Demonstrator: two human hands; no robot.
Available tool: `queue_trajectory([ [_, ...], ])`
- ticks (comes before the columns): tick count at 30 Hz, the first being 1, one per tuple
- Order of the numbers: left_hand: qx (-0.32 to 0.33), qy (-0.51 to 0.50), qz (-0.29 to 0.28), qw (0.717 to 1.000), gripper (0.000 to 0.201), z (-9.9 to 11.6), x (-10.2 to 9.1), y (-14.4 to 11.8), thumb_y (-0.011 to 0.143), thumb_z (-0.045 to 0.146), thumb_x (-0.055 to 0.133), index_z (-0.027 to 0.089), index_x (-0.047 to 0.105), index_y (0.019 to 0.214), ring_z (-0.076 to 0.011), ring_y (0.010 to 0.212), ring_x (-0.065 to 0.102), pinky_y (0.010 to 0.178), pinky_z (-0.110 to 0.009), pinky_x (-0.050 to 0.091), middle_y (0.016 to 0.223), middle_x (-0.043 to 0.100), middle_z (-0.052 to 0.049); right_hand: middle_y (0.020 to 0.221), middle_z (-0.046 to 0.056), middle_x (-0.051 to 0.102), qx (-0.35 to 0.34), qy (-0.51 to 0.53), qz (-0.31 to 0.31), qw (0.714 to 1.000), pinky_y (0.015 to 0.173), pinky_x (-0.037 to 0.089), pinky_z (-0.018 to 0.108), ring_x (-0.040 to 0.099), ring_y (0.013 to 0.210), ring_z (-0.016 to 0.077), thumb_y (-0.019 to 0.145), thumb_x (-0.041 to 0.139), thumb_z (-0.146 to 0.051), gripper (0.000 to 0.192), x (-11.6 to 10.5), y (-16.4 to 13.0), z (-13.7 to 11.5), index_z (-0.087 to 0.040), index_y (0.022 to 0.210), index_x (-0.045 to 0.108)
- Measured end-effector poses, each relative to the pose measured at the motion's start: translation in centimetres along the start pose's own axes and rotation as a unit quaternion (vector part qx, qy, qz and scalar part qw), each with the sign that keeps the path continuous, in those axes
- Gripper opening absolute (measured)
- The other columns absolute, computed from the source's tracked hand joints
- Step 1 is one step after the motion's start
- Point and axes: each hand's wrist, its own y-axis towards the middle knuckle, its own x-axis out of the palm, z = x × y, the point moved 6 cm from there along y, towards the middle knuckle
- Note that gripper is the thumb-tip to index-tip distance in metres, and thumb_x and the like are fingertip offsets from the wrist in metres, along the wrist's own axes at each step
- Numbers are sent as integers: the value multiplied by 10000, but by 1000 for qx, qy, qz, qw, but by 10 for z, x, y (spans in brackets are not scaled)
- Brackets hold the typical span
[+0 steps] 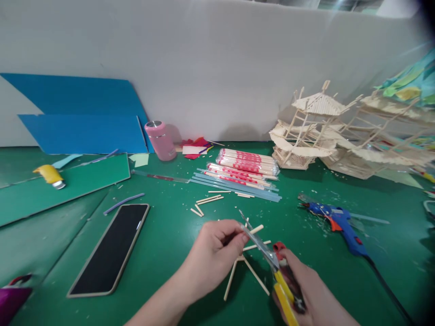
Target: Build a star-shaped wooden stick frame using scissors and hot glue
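Observation:
My left hand (213,258) pinches a thin wooden stick (255,230) low over the green mat (163,244). My right hand (311,294) grips yellow-handled pliers (277,274) whose metal jaws reach up-left to the stick by my left fingertips. Under the hands lie a few longer sticks (238,271), crossing each other. Short cut stick pieces (207,201) are scattered just beyond.
A black phone (110,246) lies at the left, a blue glue gun (340,222) with its cord at the right. Packs of chopsticks (246,163), a pink bottle (160,140), blue boards (81,120), a yellow lighter (50,175) and stick-built models (312,131) stand further back.

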Motion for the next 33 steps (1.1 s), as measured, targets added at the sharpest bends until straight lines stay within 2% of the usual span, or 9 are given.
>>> queue_trajectory([
  [4, 97, 135, 88, 982, 244, 10, 1, -5, 822, 163, 412, 143, 581, 648, -103, 538, 432, 503, -204, 352, 582, 501, -5, 572, -61, 435, -12, 20, 7, 1000, 417, 304, 181, 393, 473, 92, 563, 514, -179, 300, -1, 1, -2, -231, 849, 437],
  [7, 150, 181, 97, 967, 253, 15, 2, -7, 824, 143, 397, 147, 568, 638, -100, 529, 431, 501, -203, 351, 579, 495, -4, 610, -34, 519, -10, -3, 37, 999, 450, 371, 195, 459, 506, 116, 573, 558, -244, 313, -2, 3, 6, -238, 876, 480],
  [11, 74, 89, 22, 993, 243, 10, -3, -3, 813, 153, 409, 153, 598, 659, -96, 520, 428, 480, -193, 350, 558, 509, 8, 543, -29, 529, 12, -22, 74, 997, 412, 372, 210, 471, 459, 127, 587, 588, -335, 294, -1, 7, 26, -258, 863, 521],
  [14, 34, 43, -30, 998, 235, 9, -1, -3, 812, 176, 412, 147, 605, 681, -92, 501, 405, 454, -192, 333, 546, 506, 10, 501, -47, 493, 3, -14, 46, 999, 380, 328, 203, 441, 421, 115, 602, 569, -315, 236, 2, 5, 25, -258, 822, 507],
  [17, 48, 100, 0, 994, 254, 9, 0, -4, 817, 170, 406, 146, 590, 643, -95, 505, 412, 467, -200, 337, 548, 503, 6, 528, -55, 485, -23, -3, 7, 1000, 384, 308, 196, 440, 447, 112, 575, 550, -223, 284, 1, 1, 10, -245, 849, 483],
  [22, 123, 179, 99, 971, 255, 15, 0, -7, 821, 164, 408, 145, 593, 646, -101, 535, 446, 502, -205, 356, 584, 525, -12, 589, -44, 512, -9, 14, 20, 1000, 436, 380, 187, 482, 492, 113, 587, 552, -213, 307, -3, -1, 0, -238, 885, 483],
  [25, 78, 130, 63, 986, 254, 12, -3, -3, 808, 171, 426, 149, 599, 623, -93, 506, 415, 464, -193, 341, 535, 503, 6, 708, -3, 566, 13, 32, 36, 999, 478, 440, 204, 550, 566, 138, 602, 555, -254, 431, -2, -3, 10, -246, 1021, 453],
  [29, 20, 10, -5, 1000, 223, 10, -3, 1, 793, 199, 452, 143, 620, 657, -92, 498, 416, 441, -185, 351, 526, 505, 10, 690, -1, 559, 18, 33, 21, 999, 491, 450, 205, 553, 578, 138, 639, 513, -248, 310, 1, -5, 13, -248, 946, 471],
  [33, 44, 67, 47, 996, 226, 9, -2, -2, 802, 186, 449, 152, 615, 652, -97, 517, 444, 472, -191, 370, 555, 523, 6, 650, -30, 527, -13, 24, 5, 1000, 487, 426, 185, 518, 559, 119, 606, 520, -206, 275, -3, -1, -6, -232, 871, 454],
])
